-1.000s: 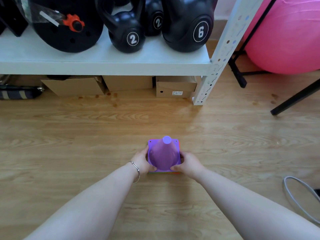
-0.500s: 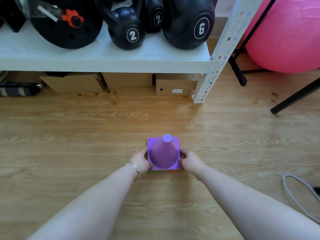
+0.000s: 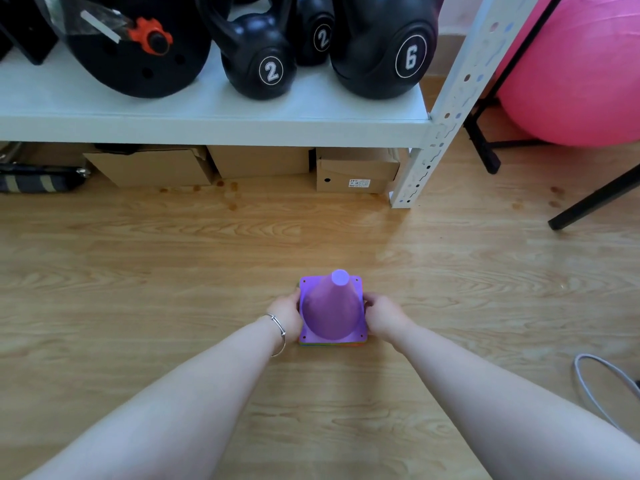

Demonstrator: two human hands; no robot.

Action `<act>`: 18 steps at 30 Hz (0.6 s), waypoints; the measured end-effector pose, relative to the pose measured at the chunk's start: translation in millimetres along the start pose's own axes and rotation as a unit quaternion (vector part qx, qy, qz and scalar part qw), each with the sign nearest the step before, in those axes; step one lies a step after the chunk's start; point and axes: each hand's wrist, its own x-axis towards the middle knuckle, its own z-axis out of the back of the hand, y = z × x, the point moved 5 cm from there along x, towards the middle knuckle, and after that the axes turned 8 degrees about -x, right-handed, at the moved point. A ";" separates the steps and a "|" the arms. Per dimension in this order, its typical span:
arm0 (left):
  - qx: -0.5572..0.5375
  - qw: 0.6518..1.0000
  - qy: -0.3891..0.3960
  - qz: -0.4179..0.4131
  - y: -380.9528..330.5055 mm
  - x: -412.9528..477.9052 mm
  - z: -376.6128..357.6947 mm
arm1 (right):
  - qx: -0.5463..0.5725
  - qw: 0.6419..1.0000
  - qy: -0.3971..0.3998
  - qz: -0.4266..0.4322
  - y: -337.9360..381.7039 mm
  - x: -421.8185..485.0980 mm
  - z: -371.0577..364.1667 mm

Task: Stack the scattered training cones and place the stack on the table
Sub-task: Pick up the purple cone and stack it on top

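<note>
- Floor (image 3: 138, 271) is light wood-look laminate with a wavy grain, plus a few small brownish spots near the shelf.
- White metal shelf (image 3: 207, 112) runs across the top, with a perforated upright post (image 3: 446, 109) at its right end standing on the floor.
- On the shelf: matte black kettlebells, one marked 2 (image 3: 259, 60), another 2 (image 3: 317, 32) behind it, and a big round one marked 6 (image 3: 384, 46). Left of them is a black weight plate (image 3: 135, 50) with an orange collar (image 3: 152, 36) in front of it.
- Under the shelf are plain cardboard boxes (image 3: 356, 169) pushed back against the wall, and a dark striped bag (image 3: 38, 180) at far left.
- Glossy pink exercise ball (image 3: 581, 71) fills the top right corner, with black stand legs (image 3: 595, 199) in front of it. A grey cable loop (image 3: 602, 386) lies on the floor at the right edge.
- Cone stack (image 3: 330, 311) sits on the floor, centre frame: smooth purple plastic cone on top, flat tip, square base with little corner holes, and thin edges of other colours peeking out underneath.
- Left hand (image 3: 287, 313), thin silver bracelet (image 3: 278, 332) on the wrist, is grasping the left edge of the stack's base.
- Right hand (image 3: 382, 317) is gripping the right edge the same way, fingers curled around the base.
</note>
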 end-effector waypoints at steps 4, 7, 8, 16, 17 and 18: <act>-0.107 0.994 -0.017 0.006 -1.0 -5.7 4.1 | 0.043 0.999 -0.008 -0.005 -7.6 5.2 -1.4; -0.245 0.969 -0.018 0.036 6.4 -11.2 1.8 | 0.092 0.995 -0.018 -0.037 -11.4 7.0 0.0; -0.275 0.960 -0.017 0.047 9.4 -11.6 -0.5 | 0.107 0.993 -0.026 -0.051 -11.7 6.2 1.0; -0.336 0.931 -0.087 0.117 28.3 -8.3 -7.9 | 0.147 0.981 -0.073 -0.106 -28.7 29.1 -10.6; -0.345 0.924 -0.096 0.131 35.2 -5.2 -9.4 | 0.148 0.980 -0.079 -0.105 -29.9 30.3 -12.3; -0.352 0.919 -0.104 0.143 37.7 -5.2 -10.0 | 0.147 0.980 -0.086 -0.104 -29.0 29.5 -12.6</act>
